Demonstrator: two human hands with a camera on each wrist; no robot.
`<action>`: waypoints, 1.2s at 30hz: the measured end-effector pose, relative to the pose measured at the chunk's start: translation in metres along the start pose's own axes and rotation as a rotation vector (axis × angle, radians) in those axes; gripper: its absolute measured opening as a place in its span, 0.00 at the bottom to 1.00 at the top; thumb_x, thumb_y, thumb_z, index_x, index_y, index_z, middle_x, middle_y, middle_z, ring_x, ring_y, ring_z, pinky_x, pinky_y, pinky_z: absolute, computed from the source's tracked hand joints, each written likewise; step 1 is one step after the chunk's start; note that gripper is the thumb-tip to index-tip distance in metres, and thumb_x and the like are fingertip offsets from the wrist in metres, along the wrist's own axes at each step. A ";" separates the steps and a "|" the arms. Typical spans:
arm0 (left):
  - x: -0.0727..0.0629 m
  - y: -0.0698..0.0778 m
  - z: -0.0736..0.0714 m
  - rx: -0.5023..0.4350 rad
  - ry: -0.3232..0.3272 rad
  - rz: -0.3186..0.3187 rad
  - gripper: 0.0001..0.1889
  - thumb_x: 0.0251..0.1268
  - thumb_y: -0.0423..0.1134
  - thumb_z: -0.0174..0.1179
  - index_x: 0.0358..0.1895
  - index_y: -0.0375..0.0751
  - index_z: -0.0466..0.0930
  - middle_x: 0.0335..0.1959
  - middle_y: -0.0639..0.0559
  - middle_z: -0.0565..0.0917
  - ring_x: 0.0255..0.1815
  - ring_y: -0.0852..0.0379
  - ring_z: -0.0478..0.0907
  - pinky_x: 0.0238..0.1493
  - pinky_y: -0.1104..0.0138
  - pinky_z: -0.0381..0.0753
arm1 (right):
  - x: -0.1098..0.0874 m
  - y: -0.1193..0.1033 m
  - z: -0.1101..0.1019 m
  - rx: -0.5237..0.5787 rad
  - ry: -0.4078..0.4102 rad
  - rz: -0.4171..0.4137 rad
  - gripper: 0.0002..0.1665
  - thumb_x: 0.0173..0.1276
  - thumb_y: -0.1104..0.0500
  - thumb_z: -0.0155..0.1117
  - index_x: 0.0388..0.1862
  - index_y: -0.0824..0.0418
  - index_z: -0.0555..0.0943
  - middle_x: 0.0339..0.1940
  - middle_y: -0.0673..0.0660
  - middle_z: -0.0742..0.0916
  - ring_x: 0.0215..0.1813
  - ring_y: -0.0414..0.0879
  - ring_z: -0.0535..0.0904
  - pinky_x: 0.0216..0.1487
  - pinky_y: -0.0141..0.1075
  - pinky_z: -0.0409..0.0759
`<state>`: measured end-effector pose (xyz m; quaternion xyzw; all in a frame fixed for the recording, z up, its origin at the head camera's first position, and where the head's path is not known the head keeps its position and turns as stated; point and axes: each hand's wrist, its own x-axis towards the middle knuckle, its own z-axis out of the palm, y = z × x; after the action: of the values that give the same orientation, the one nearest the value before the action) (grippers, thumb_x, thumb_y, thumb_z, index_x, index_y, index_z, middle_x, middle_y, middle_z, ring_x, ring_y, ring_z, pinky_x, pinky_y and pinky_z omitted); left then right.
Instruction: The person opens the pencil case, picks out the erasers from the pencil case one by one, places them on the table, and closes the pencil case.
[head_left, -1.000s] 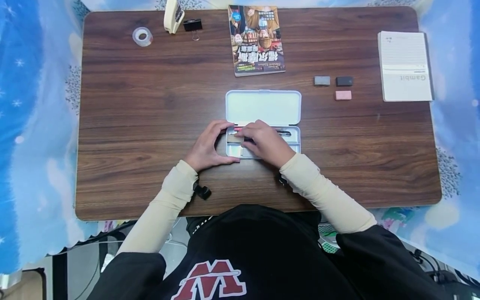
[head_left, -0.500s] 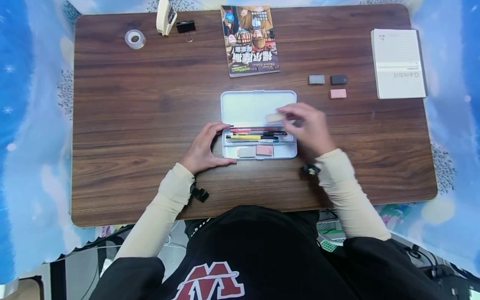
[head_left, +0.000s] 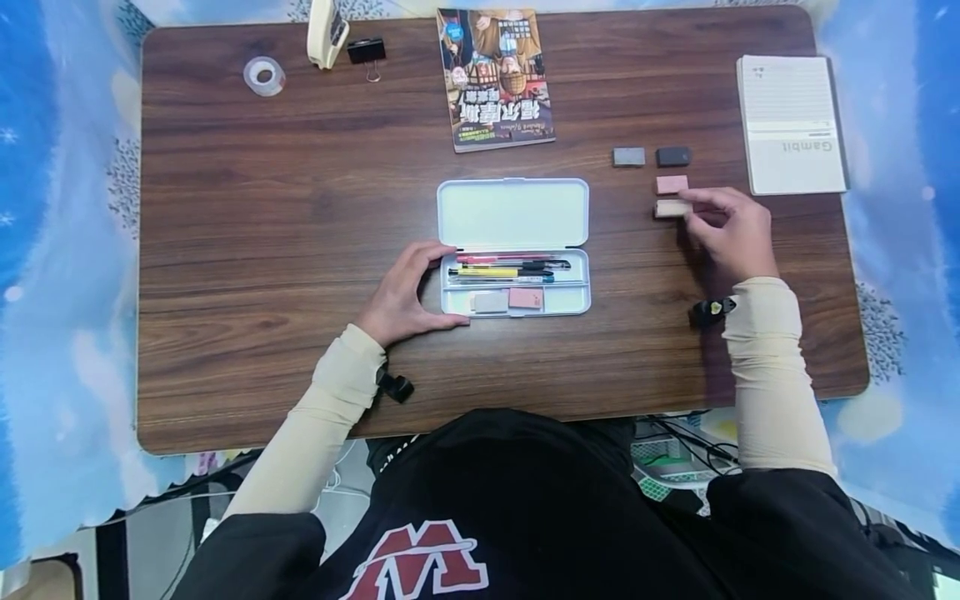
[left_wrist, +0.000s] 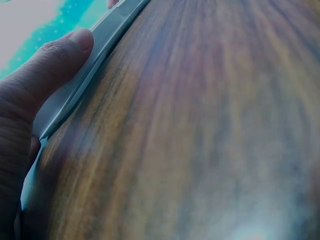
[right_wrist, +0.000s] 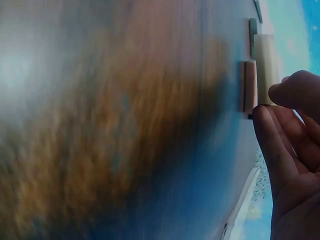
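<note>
At the right of the head view, my right hand [head_left: 735,233] pinches a beige eraser [head_left: 667,209] by its right end, just in front of a pink eraser [head_left: 672,184]. In the right wrist view the beige eraser [right_wrist: 265,65] shows between thumb and fingertips. My left hand [head_left: 405,296] grips the left end of a white pencil case [head_left: 513,213], its thumb along the near edge and fingers at the hinge. The case lies with its lid raised. Pens [head_left: 502,272] fill its back compartment; a white eraser [head_left: 490,302] and another pink eraser [head_left: 526,298] lie in front.
Behind the held eraser lie a grey eraser [head_left: 628,157] and a black eraser [head_left: 673,156]. A notebook [head_left: 791,125] is at right, a book [head_left: 496,79] at the back. Tape [head_left: 264,76], a stapler [head_left: 327,35] and a binder clip [head_left: 366,51] sit back left.
My right hand has lifted the beige eraser out of the case and carried it right to the other erasers. My left hand has stayed on the pencil case.
</note>
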<state>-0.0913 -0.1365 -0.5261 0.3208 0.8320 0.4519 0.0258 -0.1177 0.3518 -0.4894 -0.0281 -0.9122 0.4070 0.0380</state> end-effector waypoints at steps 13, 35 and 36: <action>0.000 0.001 0.000 0.004 -0.008 -0.013 0.55 0.38 0.43 0.90 0.73 0.34 0.69 0.68 0.37 0.73 0.68 0.42 0.71 0.72 0.52 0.71 | 0.004 0.011 0.002 0.008 -0.028 0.033 0.17 0.71 0.71 0.68 0.58 0.67 0.88 0.53 0.60 0.88 0.47 0.25 0.80 0.56 0.22 0.79; 0.000 0.001 -0.001 -0.002 -0.007 0.003 0.55 0.38 0.44 0.91 0.73 0.33 0.68 0.68 0.36 0.73 0.68 0.42 0.72 0.71 0.52 0.71 | -0.032 -0.036 0.027 -0.025 0.050 -0.210 0.16 0.64 0.70 0.77 0.50 0.61 0.92 0.49 0.60 0.92 0.49 0.35 0.83 0.55 0.22 0.76; 0.000 0.000 -0.001 -0.003 -0.005 0.002 0.55 0.38 0.44 0.91 0.73 0.33 0.69 0.68 0.36 0.73 0.68 0.43 0.72 0.71 0.52 0.71 | -0.038 -0.045 0.035 -0.034 0.015 -0.261 0.16 0.64 0.70 0.78 0.50 0.61 0.92 0.49 0.60 0.92 0.50 0.38 0.84 0.56 0.23 0.75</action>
<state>-0.0916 -0.1368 -0.5251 0.3228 0.8309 0.4523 0.0278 -0.0845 0.2928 -0.4813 0.0869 -0.9146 0.3829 0.0970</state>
